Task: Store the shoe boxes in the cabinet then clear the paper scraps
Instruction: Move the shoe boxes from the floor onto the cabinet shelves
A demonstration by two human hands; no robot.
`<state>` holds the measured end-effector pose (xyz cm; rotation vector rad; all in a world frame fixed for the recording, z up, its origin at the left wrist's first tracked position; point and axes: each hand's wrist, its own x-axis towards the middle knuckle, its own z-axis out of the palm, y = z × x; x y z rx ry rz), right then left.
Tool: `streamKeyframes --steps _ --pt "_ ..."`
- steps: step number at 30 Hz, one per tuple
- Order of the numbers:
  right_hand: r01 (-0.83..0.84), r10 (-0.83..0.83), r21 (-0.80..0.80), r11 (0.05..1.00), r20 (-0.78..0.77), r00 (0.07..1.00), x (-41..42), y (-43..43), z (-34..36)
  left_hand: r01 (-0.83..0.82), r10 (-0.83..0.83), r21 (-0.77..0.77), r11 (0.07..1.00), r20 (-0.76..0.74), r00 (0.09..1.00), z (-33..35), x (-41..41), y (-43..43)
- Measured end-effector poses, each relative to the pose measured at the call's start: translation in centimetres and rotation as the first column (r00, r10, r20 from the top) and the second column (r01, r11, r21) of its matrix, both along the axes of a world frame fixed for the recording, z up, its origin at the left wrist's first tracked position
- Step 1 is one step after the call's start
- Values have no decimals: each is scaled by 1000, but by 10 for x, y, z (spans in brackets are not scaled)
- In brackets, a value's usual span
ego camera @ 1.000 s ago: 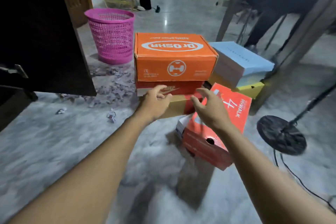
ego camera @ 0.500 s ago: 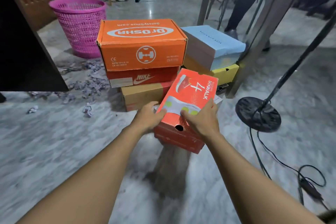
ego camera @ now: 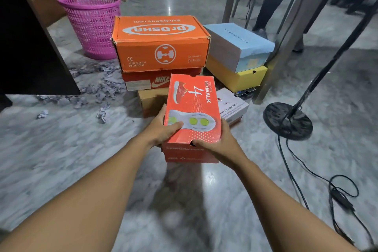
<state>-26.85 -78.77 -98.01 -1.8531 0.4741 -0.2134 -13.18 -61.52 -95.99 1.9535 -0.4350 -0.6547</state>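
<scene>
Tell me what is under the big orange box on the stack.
Under the orange box lies a red Nike box, and below that a brown box. The held red box covers their right ends.

Between the left hand and right hand sits the Gowalk box, above the floor. Beyond the hands a three-box stack stands, the Dr.Osha box on top; right of it is a two-box stack. Far left of the hands lie paper scraps, with the basket behind them.
</scene>
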Motion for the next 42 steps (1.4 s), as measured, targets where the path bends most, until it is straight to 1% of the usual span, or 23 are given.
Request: streamKeyframes --steps 4,9,13,16,20,23,26,29,36,39,42 --pt "-121 120 -69 990 -9 993 8 16 8 -61 61 -17 998 7 998 7 -6 33" --pt "-271 277 -137 953 28 961 31 51 25 -201 201 -9 980 7 980 20 -10 87" --pt "-334 355 -184 924 95 930 57 84 37 -339 339 -13 941 72 938 36 -7 126" --pt "-406 426 -155 901 140 894 82 110 49 -428 429 -35 903 96 898 52 -4 155" --pt "-486 510 -165 858 170 843 118 148 65 -544 548 -62 837 113 829 71 6 196" --pt "-556 575 -149 818 166 801 149 179 76 -615 619 -63 786 97 780 86 16 228" --pt "-624 652 -197 756 146 744 183 217 96 -685 687 -55 726 81 722 99 31 265" --pt "-691 717 -202 694 115 687 223 257 118 -729 732 -66 682 67 679 110 52 305" --pt "-727 771 -317 609 20 636 330 353 148 -812 813 -71 579 -24 582 118 122 391" --pt "-762 797 -318 564 -30 603 377 389 146 -873 872 -109 476 -69 484 107 158 421" --pt "-778 810 -339 528 -74 582 412 416 139 -911 912 -105 400 -49 406 96 190 440"
